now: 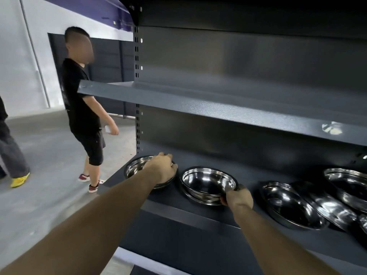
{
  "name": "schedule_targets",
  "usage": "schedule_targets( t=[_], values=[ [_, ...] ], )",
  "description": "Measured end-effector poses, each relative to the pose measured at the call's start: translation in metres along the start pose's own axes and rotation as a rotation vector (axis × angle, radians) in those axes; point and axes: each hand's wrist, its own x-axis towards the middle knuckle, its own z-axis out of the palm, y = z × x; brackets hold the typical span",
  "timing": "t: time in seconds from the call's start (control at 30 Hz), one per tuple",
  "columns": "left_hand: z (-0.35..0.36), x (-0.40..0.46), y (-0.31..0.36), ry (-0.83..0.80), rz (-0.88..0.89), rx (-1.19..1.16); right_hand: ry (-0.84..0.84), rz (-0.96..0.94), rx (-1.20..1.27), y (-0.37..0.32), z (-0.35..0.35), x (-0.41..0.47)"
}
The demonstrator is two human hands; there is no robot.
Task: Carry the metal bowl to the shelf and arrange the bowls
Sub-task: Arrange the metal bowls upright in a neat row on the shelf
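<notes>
While both arms reached out over the dark shelf [198, 213], the left hand [162, 167] came down on the leftmost metal bowl [135, 167], fingers curled over its far rim and gripping it where it sat at the shelf's left end. Right beside it, the right hand [239, 197] had the second bowl [208, 183] by its near right rim, thumb on top, fingers tucked underneath in a pinch; that bowl looked nested on another one below it, though the stack was hard to count. Further right, a row of overlapping bowls [294, 205] lay tilted along the same shelf, well apart from either hand. Off to the left, a bystander in black [83, 108] stood on the concrete floor [49, 155].
</notes>
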Motion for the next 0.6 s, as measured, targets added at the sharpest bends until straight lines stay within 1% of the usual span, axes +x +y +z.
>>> schedule_targets(
  t=[0.23,0.33,0.47,0.6],
  values=[
    [0.014,0.012,0.017,-0.023,0.080,-0.003,0.005,0.028,0.064,0.007,-0.012,0.009],
    [0.023,0.020,0.033,-0.027,0.132,0.004,0.035,0.048,0.104,0.009,-0.027,0.008],
    [0.039,0.027,0.067,-0.050,0.218,-0.035,0.091,0.047,0.108,0.015,-0.060,0.012],
    [0.060,0.029,0.113,-0.094,0.318,-0.060,0.169,0.085,0.108,0.027,-0.103,0.017]
  ],
)
